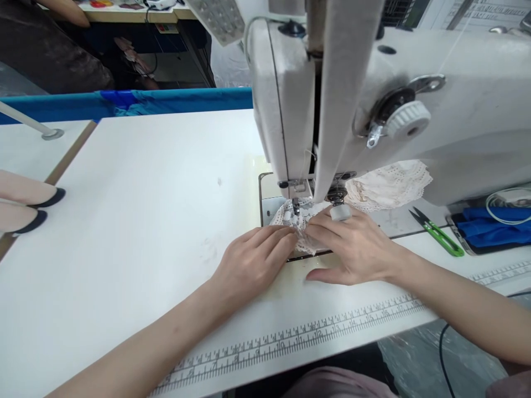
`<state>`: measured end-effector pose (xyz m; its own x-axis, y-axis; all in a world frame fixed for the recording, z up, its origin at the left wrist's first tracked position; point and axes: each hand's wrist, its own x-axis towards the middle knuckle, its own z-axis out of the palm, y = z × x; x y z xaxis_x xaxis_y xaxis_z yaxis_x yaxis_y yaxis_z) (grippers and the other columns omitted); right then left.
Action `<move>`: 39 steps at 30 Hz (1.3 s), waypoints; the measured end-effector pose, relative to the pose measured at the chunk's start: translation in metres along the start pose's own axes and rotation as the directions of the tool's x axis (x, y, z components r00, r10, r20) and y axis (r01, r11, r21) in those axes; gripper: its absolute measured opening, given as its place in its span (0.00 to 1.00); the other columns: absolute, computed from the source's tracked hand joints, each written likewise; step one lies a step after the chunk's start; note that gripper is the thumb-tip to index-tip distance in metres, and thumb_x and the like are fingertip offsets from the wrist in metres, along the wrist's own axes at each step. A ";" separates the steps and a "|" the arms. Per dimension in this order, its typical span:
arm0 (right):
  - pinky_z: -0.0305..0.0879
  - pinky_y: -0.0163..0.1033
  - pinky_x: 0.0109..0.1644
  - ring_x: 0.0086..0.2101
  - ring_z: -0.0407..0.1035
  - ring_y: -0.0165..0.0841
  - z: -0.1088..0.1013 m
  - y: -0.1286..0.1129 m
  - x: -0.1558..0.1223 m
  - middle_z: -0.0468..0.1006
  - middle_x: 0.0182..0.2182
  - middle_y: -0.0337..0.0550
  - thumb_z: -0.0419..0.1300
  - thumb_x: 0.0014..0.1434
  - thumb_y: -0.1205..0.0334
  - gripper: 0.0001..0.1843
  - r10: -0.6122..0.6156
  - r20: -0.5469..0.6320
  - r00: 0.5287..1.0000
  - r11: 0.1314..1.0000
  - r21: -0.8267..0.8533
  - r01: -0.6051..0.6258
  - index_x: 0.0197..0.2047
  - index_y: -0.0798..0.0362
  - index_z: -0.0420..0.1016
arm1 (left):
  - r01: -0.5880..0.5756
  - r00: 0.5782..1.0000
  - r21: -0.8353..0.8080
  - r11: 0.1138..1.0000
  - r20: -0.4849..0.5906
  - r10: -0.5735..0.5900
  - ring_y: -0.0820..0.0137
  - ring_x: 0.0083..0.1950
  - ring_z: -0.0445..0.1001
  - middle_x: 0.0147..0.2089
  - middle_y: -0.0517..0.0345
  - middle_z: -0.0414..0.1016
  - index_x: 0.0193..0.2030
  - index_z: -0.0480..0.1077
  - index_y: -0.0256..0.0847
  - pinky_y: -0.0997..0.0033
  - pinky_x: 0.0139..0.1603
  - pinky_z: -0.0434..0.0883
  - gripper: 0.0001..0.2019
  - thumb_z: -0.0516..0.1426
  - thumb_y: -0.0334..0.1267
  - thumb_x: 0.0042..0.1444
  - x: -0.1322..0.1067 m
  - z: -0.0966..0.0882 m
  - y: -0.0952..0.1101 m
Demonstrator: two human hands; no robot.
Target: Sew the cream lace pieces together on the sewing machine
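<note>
A piece of white lace fabric (pixel 306 210) lies under the presser foot (pixel 296 207) of a sewing machine (pixel 286 105). At its near left edge, my left hand (pixel 257 257) has its fingers drawn together on the lace, the tips partly hidden. Resting on the lace's right side is my right hand (pixel 352 246), fingers pressing down and thumb stretched well apart. A light knob (pixel 340 213) covers part of its fingers. More cream lace (pixel 390 185) lies bunched behind that hand, beneath the machine arm.
Green-handled thread snips (pixel 437 232) lie at the right, beside a tray (pixel 467 240) with blue cloth (pixel 498 225). A printed ruler (pixel 290 342) runs along the table's front edge. Two beige rounded forms with dark ends (pixel 29 188) protrude at the left. Another person's arm (pixel 68 11) shows behind.
</note>
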<state>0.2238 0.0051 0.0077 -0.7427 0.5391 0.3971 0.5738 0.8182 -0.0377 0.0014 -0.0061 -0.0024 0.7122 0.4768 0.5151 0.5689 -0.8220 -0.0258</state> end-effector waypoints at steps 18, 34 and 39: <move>0.70 0.39 0.48 0.37 0.76 0.30 0.002 -0.003 0.001 0.83 0.36 0.41 0.52 0.61 0.74 0.14 -0.188 -0.172 0.967 0.973 -0.169 0.159 0.35 0.57 0.79 | -0.105 0.993 0.150 0.983 0.071 0.095 0.59 0.54 0.75 0.52 0.41 0.76 0.52 0.71 0.25 0.62 0.49 0.75 0.14 0.54 0.28 0.61 -0.003 0.000 0.003; 0.68 0.41 0.51 0.38 0.75 0.31 0.010 0.004 0.002 0.82 0.40 0.42 0.51 0.61 0.76 0.16 -0.148 -0.124 0.981 0.975 -0.183 0.124 0.40 0.58 0.79 | -0.032 0.997 0.175 0.984 0.073 0.019 0.60 0.54 0.75 0.52 0.44 0.76 0.51 0.72 0.27 0.62 0.49 0.75 0.14 0.53 0.29 0.61 0.003 0.004 -0.003; 0.68 0.41 0.52 0.40 0.75 0.31 0.013 0.003 0.001 0.82 0.40 0.42 0.51 0.62 0.75 0.15 -0.175 -0.139 0.975 0.969 -0.199 0.146 0.41 0.58 0.79 | -0.032 0.997 0.197 0.980 0.070 0.018 0.60 0.55 0.75 0.53 0.44 0.75 0.51 0.72 0.28 0.62 0.50 0.74 0.14 0.53 0.29 0.61 0.001 0.005 -0.003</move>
<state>0.2204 0.0106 -0.0036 -0.7762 0.3544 0.5215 0.5168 0.8314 0.2042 0.0025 -0.0016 -0.0057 0.7496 0.4826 0.4530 0.6159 -0.7593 -0.2102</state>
